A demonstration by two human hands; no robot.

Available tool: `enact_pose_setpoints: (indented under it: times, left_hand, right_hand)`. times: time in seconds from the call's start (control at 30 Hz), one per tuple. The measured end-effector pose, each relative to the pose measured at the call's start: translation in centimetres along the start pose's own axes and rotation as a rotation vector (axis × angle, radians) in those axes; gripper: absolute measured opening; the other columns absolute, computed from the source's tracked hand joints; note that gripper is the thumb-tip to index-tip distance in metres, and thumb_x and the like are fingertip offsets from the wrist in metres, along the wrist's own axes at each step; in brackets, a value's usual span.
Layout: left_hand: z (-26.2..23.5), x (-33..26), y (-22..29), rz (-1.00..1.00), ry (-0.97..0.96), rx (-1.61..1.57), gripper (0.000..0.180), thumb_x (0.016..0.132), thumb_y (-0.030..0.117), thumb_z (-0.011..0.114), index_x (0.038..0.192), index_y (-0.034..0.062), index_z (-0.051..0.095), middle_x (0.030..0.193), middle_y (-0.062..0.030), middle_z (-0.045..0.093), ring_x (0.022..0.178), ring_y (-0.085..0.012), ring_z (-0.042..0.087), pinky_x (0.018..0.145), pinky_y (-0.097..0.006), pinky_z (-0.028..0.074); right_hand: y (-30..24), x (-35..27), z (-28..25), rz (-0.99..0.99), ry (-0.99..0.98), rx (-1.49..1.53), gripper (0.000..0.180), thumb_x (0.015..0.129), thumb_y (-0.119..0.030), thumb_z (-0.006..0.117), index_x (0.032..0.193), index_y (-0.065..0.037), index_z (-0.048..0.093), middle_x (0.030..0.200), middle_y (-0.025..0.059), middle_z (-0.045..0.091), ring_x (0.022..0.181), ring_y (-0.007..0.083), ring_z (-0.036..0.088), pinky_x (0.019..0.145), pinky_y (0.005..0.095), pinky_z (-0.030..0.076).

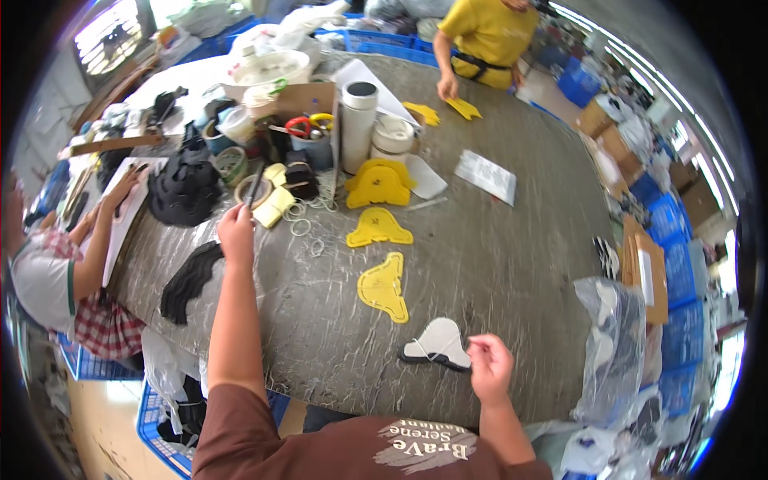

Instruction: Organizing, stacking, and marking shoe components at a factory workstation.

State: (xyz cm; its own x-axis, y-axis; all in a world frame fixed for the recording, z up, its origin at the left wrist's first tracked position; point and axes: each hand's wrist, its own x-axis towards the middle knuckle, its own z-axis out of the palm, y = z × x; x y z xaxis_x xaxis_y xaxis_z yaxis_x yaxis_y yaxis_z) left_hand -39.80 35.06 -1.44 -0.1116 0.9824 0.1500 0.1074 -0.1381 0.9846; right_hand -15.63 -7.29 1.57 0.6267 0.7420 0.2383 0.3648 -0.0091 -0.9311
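Note:
My left hand (236, 234), stretched out over the table, is closed round a slim dark tool (256, 189) that points away from me; its exact kind is not clear. Under its tip lie a tape roll (242, 190) and yellow pads (274, 208). Near me rests a small stack of white, bell-shaped pieces (437, 338) with black at its lower edge and thin bands across it. My right hand (490, 364) is at the stack's right edge, fingers pinched; what they hold, if anything, is hidden. Beyond the stack lie three yellow bell-shaped piles or pieces, the closest one (382, 288) turned sideways.
Rubber bands (299, 226) lie beside a white bottle (359, 128) and a cup with scissors (310, 142). Black wavy strips (190, 282) lie left of my forearm. A person in yellow (488, 40) handles yellow pieces across the table; another (60, 272) works at left.

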Motion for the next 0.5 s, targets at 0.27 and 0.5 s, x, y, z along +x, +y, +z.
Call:
enact_pose_setpoints:
  times: [0.27, 0.5]
  left_hand:
    - [-1.0, -24.6, 7.7, 0.455, -0.855, -0.004, 0.020, 0.080, -0.005, 0.062, 0.100, 0.0002, 0.063, 0.086, -0.0099, 0.062, 0.071, -0.0199, 0.061, 0.063, -0.029, 0.048]
    - [-1.0, -28.9, 8.0, 0.437, -1.021, 0.057, 0.032, 0.076, 0.004, 0.071, 0.107, 0.0020, 0.061, 0.098, -0.0121, 0.061, 0.081, -0.0303, 0.061, 0.071, -0.037, 0.050]
  right_hand:
    - [-1.5, -1.1, 6.2, 0.290, -0.317, 0.788, 0.033, 0.102, -0.028, 0.042, 0.124, -0.004, 0.048, 0.092, 0.0045, 0.062, 0.076, 0.0086, 0.056, 0.066, 0.0215, 0.044]
    - [-0.3, -2.5, 1.2, 0.690, -0.711, 0.732, 0.026, 0.100, -0.023, 0.046, 0.118, -0.005, 0.052, 0.086, 0.0046, 0.060, 0.072, 0.0085, 0.056, 0.062, 0.0216, 0.043]
